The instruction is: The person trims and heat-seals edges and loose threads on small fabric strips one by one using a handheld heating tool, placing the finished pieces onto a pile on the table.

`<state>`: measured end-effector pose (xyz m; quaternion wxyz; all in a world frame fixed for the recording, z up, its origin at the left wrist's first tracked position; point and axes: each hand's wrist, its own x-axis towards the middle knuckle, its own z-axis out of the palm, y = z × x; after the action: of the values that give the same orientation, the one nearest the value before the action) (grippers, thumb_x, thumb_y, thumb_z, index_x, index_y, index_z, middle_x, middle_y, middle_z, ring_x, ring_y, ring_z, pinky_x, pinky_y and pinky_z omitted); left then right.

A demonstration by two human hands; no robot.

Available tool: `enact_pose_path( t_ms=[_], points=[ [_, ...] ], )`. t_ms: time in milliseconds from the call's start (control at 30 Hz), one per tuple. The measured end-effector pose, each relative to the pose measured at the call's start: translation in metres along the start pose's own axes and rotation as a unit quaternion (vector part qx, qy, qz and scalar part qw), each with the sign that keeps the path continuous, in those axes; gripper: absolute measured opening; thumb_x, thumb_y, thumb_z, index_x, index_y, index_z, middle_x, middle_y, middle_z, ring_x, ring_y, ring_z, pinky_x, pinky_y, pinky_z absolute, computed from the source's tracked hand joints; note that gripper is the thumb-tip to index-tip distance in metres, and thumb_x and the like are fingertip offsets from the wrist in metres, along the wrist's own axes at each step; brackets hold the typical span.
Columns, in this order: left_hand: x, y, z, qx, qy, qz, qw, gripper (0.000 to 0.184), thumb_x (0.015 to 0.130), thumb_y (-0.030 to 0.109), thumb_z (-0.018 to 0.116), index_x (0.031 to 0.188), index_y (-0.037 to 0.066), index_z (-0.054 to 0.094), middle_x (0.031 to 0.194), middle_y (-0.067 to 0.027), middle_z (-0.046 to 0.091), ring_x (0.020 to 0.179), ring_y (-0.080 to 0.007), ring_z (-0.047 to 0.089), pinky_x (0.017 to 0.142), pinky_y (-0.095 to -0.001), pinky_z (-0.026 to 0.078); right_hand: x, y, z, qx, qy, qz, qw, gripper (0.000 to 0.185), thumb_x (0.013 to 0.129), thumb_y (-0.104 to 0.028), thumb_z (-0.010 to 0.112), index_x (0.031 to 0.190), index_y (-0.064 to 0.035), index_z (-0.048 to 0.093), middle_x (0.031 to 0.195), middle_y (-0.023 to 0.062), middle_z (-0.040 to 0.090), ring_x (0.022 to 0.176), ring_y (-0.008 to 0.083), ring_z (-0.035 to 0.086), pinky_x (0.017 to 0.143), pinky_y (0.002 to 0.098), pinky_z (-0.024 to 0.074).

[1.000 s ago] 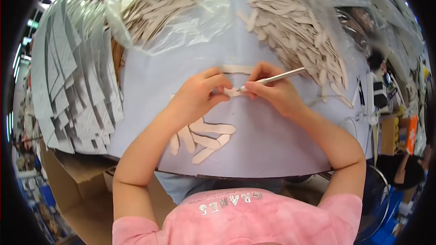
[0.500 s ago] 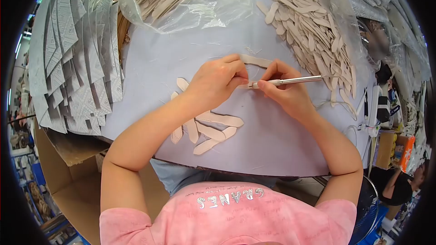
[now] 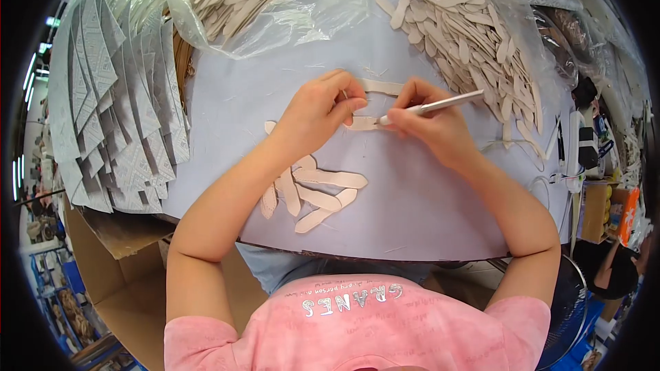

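Observation:
My right hand (image 3: 433,120) grips a white and silver pen-like tool (image 3: 447,102), its tip on a beige strip (image 3: 363,123) lying on the table (image 3: 385,185). My left hand (image 3: 323,106) is at the left end of that strip, thumb and forefinger pinched together; what is between them is too small to tell. Just beyond both hands lies another beige strip (image 3: 381,87). Several loose beige strips (image 3: 333,178) overlap one another on the near side of my left forearm.
A large heap of beige strips (image 3: 467,34) stands at the back right. Behind my left hand is a clear plastic bag (image 3: 295,24) with more strips. Grey patterned sheets (image 3: 103,96) are stacked on the left. An open cardboard box (image 3: 110,282) sits below the table edge.
My left fingers have drawn back from the tool tip, and more of the strip between the hands shows. The view has shifted slightly.

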<state>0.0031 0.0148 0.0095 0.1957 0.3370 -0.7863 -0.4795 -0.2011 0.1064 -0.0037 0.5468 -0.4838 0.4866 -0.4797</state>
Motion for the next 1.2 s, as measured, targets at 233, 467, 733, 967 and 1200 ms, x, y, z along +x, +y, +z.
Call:
enact_pose_path(
  t_ms=[233,467,733,967,1200],
  points=[
    [0.003,-0.001,0.003,0.126,-0.027,0.056,0.990,0.011,0.086,0.011,0.069,0.085,0.003,0.062,0.085,-0.0060,0.056,0.071,-0.0174,0.059,0.065,-0.0324,0.048,0.000,0.003,0.005,0.040,0.032,0.009,0.999,0.015,0.091,-0.007,0.068,0.085,-0.0036,0.055,0.077,0.0009,0.060,0.070,0.0040,0.056,0.071,0.0216,0.0524],
    [0.003,-0.002,0.000,0.088,-0.034,0.049,0.994,0.009,0.088,0.009,0.067,0.085,0.002,0.061,0.085,-0.0031,0.052,0.068,-0.0129,0.054,0.063,-0.0285,0.045,-0.002,-0.001,0.012,-0.076,0.045,-0.003,0.996,0.014,0.091,-0.008,0.068,0.087,-0.0025,0.056,0.077,0.0012,0.061,0.072,0.0043,0.057,0.070,0.0214,0.0522],
    [0.000,0.003,-0.005,0.095,-0.022,0.044,0.994,0.012,0.084,0.011,0.070,0.086,0.003,0.061,0.084,-0.0063,0.056,0.069,-0.0184,0.059,0.064,-0.0332,0.048,-0.002,0.000,0.011,-0.035,0.050,-0.002,0.998,0.013,0.091,-0.007,0.068,0.088,-0.0023,0.056,0.078,0.0021,0.061,0.073,0.0036,0.058,0.076,0.0254,0.0562],
    [-0.019,0.004,-0.009,0.213,0.003,0.108,0.971,0.019,0.081,0.008,0.074,0.090,0.003,0.059,0.090,-0.0095,0.057,0.074,-0.0253,0.061,0.066,-0.0371,0.049,-0.005,-0.011,0.006,0.100,0.098,-0.024,0.990,0.011,0.093,-0.006,0.065,0.089,-0.0030,0.055,0.080,0.0035,0.061,0.071,0.0051,0.059,0.087,0.0338,0.0595],
    [-0.022,0.007,-0.004,0.204,-0.009,0.154,0.967,0.019,0.080,0.009,0.074,0.091,0.003,0.060,0.094,-0.0092,0.057,0.079,-0.0300,0.063,0.070,-0.0405,0.051,-0.004,-0.009,0.005,0.070,0.034,0.017,0.997,0.011,0.093,-0.006,0.063,0.088,-0.0033,0.054,0.081,0.0028,0.060,0.072,0.0055,0.059,0.086,0.0371,0.0600]
  ],
)
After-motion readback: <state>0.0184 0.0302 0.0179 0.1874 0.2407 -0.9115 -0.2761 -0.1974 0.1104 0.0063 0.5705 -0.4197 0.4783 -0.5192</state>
